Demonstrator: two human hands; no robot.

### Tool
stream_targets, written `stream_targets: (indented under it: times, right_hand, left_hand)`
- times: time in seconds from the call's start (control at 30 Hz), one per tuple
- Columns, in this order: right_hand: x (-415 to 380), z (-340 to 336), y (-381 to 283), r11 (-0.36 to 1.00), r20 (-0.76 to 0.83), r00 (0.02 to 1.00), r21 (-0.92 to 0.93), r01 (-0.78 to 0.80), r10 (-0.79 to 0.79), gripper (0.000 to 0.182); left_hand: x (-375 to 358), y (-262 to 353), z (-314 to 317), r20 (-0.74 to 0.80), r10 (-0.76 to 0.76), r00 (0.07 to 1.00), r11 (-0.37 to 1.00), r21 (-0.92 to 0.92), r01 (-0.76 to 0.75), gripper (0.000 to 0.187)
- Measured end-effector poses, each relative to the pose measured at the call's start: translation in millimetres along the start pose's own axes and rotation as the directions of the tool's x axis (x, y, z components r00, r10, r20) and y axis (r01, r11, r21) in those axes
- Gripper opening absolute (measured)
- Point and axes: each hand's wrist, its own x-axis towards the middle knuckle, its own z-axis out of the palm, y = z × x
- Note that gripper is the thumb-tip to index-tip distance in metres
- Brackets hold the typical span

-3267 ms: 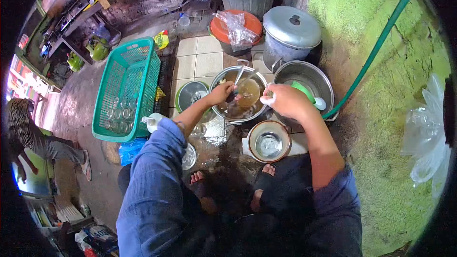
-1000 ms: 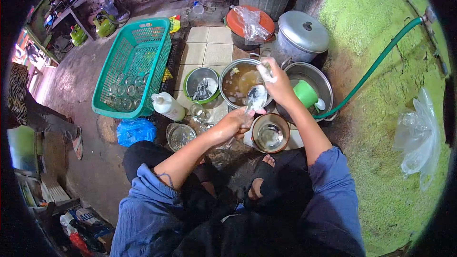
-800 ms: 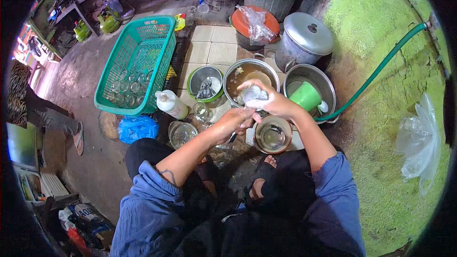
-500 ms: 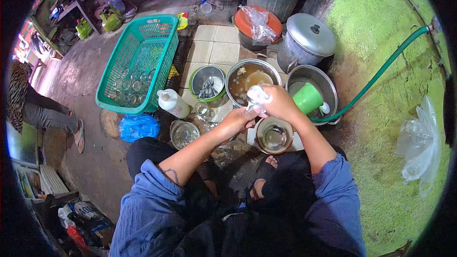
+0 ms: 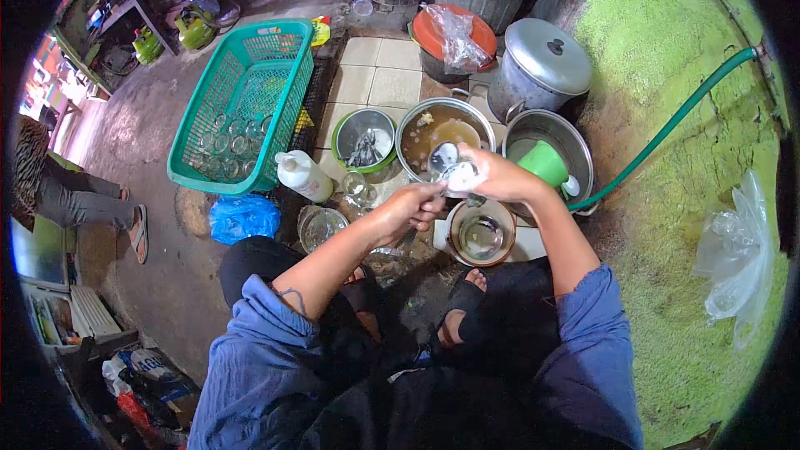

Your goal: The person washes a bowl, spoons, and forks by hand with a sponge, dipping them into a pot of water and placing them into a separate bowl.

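Note:
My left hand (image 5: 407, 208) is closed around the handle end of a large metal spoon (image 5: 442, 158), whose rounded bowl points up and away from me. My right hand (image 5: 497, 175) presses a white, foam-covered scrubbing pad (image 5: 462, 177) against the spoon; the foam hides the pad's exact kind. Both hands are over the near rim of a metal pot of brownish water (image 5: 425, 150). Below my right hand stands a brown-rimmed pot (image 5: 452, 237) with water in it. Left of the hands are a clear glass (image 5: 357, 187) and a clear bowl (image 5: 323, 227).
A teal basket (image 5: 185, 146) holds several glasses. Nearby are a white bottle (image 5: 304, 175), a green-rimmed basin with cutlery (image 5: 339, 150), a blue plastic bag (image 5: 243, 218), a green dipper (image 5: 542, 162) in a metal pot, a lidded pot (image 5: 542, 58) and a green hose (image 5: 675, 117). A person's legs (image 5: 96, 200) stand at left.
The spoon's bowl has come into sight beyond the foamy pad. My left hand has shifted slightly left and my right hand slightly right.

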Motion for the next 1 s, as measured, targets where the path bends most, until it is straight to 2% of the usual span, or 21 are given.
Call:
stream_targets:
  times: [0.03,0.07,0.1,0.13,0.23,0.27,0.3,0.33,0.4,0.43,0.47,0.53,0.6,0.67,0.7,0.73,0.77,0.8,0.87,0.93,1.0]
  right_hand:
    - [9.3,-15.2,-17.7,0.951,0.250,0.947,0.181,-0.251,0.202,0.033]
    - [10.7,-17.7,-14.4,0.950,0.250,0.947,0.183,-0.252,0.203,0.033]
    - [9.5,-20.4,-9.7,0.954,0.210,0.938,0.064,-0.294,0.275,0.031]
    - [8.2,-22.9,-5.0,0.941,0.163,0.926,-0.055,-0.335,0.340,0.029]
    - [6.3,-24.1,1.5,0.921,0.077,0.920,-0.104,-0.376,0.385,0.027]
    - [5.5,-23.4,2.5,0.896,0.050,0.904,-0.161,-0.413,0.426,0.028]
    - [2.1,-18.0,4.5,0.904,0.172,0.888,-0.111,-0.413,0.427,0.028]
    - [-1.0,-11.4,1.2,0.907,0.291,0.862,-0.061,-0.417,0.415,0.028]
    - [0.5,15.3,-13.4,0.917,0.471,0.826,0.077,-0.390,0.312,0.034]
    - [2.5,25.1,-20.2,0.894,0.531,0.793,0.135,-0.427,0.299,0.036]
    - [-1.1,54.0,-1.2,0.910,0.474,0.830,0.126,-0.394,0.294,0.040]
    - [-5.6,82.9,1.7,0.859,0.331,0.927,0.409,-0.308,0.175,0.030]
    - [-6.9,96.4,5.1,0.857,0.279,0.948,0.440,-0.268,0.153,0.025]
    - [-9.6,105.5,5.2,0.855,0.231,0.964,0.466,-0.228,0.131,0.021]
    - [-9.8,106.9,1.0,0.830,0.218,0.951,0.470,-0.300,0.221,0.020]
    - [-10.7,108.5,-1.7,0.799,0.206,0.929,0.475,-0.370,0.308,0.020]
    - [-12.7,112.4,-0.5,0.696,0.309,0.864,0.511,-0.504,0.398,0.023]
    - [-12.0,117.4,-1.4,0.694,0.312,0.865,0.517,-0.501,0.393,0.023]
    - [-10.1,126.0,-1.7,0.371,0.478,0.786,0.700,-0.610,0.391,0.028]
    - [-4.9,104.2,-25.5,0.416,0.477,0.805,0.691,-0.591,0.352,0.037]
    - [-3.8,89.8,-32.3,0.755,0.600,0.774,0.408,-0.513,0.202,0.042]
  left_hand:
    - [-1.7,1.2,4.0,-0.001,-0.003,1.000,1.000,0.000,0.003,0.032]
    - [-3.9,3.4,11.1,-0.027,0.028,0.999,0.984,0.179,-0.022,0.035]
    - [-4.8,4.2,15.8,-0.047,0.062,0.997,0.934,0.354,-0.042,0.038]
    - [-2.9,2.6,16.6,-0.049,0.062,0.997,0.935,0.353,-0.041,0.038]
    - [8.4,-9.0,6.9,-0.112,0.084,0.990,0.968,0.245,-0.055,0.040]
    - [15.4,-17.9,-3.3,-0.070,0.194,0.978,0.972,0.149,-0.182,0.040]
    - [19.0,-23.0,-8.4,-0.040,0.303,0.952,0.952,0.047,-0.302,0.040]
    - [15.7,-18.0,-1.1,-0.039,0.303,0.952,0.952,0.047,-0.301,0.040]
    - [10.6,-8.8,13.6,-0.209,0.450,0.868,0.879,-0.070,-0.472,0.039]
    - [14.5,-13.1,1.9,-0.211,0.477,0.853,0.875,0.025,-0.483,0.043]
    - [13.0,-13.0,1.5,-0.210,0.471,0.857,0.879,0.026,-0.477,0.043]
    - [10.6,-10.9,2.3,-0.255,0.407,0.877,0.913,0.112,-0.391,0.043]
    - [13.3,-15.9,-3.9,-0.311,0.369,0.876,0.929,0.162,-0.334,0.044]
    - [18.3,-24.2,-13.7,-0.321,0.309,0.895,0.945,-0.002,-0.327,0.033]
    - [14.7,-20.7,0.9,-0.462,0.228,0.857,0.945,-0.107,-0.309,0.022]
    - [18.3,-23.6,-4.6,-0.466,0.228,0.855,0.944,-0.108,-0.311,0.022]
    - [23.8,-28.7,-15.2,-0.470,0.216,0.856,0.924,-0.185,-0.335,0.019]
    - [23.2,-26.5,-18.3,-0.473,0.204,0.857,0.898,-0.259,-0.356,0.016]
    - [27.2,-19.4,-22.4,-0.558,0.109,0.822,0.881,-0.329,-0.340,0.016]
    - [33.1,-18.2,-47.2,-0.515,0.105,0.851,0.824,-0.433,-0.364,0.016]
    - [42.2,-11.6,-70.2,-0.546,0.021,0.838,0.834,-0.453,-0.316,0.018]
